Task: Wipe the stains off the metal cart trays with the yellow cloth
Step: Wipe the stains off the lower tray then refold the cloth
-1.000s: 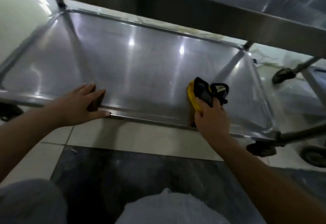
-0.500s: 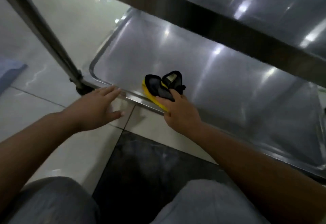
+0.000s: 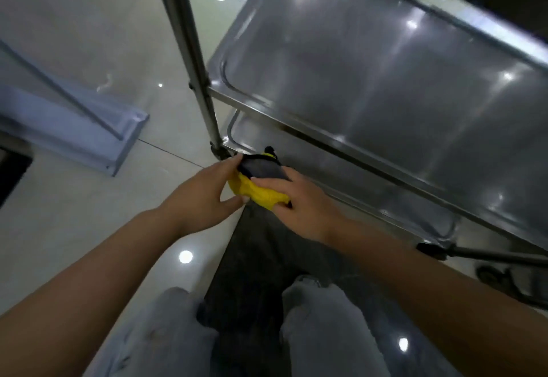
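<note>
Your left hand point(image 3: 201, 195) left the rim; now it and your right hand point(image 3: 299, 207) grip one bunched yellow cloth point(image 3: 258, 192), black-edged, before two metal trays point(image 3: 385, 85).

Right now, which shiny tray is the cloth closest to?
The lower tray. Both hands hold the cloth by its near corner; the upper tray sits higher.

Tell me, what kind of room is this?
Probably a kitchen or service area, though that's a guess. There is a steel cart with shiny metal trays on wheels, a glossy tiled floor, and hands holding a yellow cloth for cleaning.
</note>
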A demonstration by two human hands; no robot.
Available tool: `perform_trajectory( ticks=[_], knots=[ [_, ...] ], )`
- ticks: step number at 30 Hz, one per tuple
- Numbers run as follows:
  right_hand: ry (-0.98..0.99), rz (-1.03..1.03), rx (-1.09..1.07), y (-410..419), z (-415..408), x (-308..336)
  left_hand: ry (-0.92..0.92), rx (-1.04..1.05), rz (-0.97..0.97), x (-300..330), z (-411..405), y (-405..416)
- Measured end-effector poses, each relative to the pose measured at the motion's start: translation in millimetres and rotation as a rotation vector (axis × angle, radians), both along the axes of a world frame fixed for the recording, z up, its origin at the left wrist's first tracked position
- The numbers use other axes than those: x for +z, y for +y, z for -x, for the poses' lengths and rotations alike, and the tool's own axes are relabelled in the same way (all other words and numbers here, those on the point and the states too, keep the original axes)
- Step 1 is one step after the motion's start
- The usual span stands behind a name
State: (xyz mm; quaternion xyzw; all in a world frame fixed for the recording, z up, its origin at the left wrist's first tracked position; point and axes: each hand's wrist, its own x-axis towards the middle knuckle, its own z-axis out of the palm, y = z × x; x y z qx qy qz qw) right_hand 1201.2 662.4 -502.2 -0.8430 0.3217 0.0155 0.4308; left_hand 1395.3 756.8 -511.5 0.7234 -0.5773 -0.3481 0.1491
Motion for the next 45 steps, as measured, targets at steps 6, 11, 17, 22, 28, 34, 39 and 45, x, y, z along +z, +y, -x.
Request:
perform_trajectory(
  ticks=[6,11,17,22,28,34,39,45],
  knots=[
    [-0.105,0.001,0.061,24,-13,208,0.161,0.232,0.008,192,-19,23],
    [-0.200,0.091,0.087,8,-27,357,0.087,0.239,0.164,349,-44,11],
    [-0.312,0.272,0.033,-39,-39,483,0.035,0.345,0.379,505,-56,-15],
    [-0.337,0.369,0.045,-77,-49,536,0.035,0.409,0.566,585,-60,-31],
    [-0.351,0.504,0.153,-118,-69,579,-0.015,0.365,0.679,635,-77,-40],
    [-0.362,0.568,0.205,-136,-116,597,0.030,0.342,0.674,653,-140,-64],
    [-0.463,0.532,-0.023,-144,-168,607,0.132,0.264,0.648,655,-210,-100],
    [-0.696,0.382,-0.388,-152,-222,613,0.195,0.176,0.675,656,-275,-157]
  ],
)
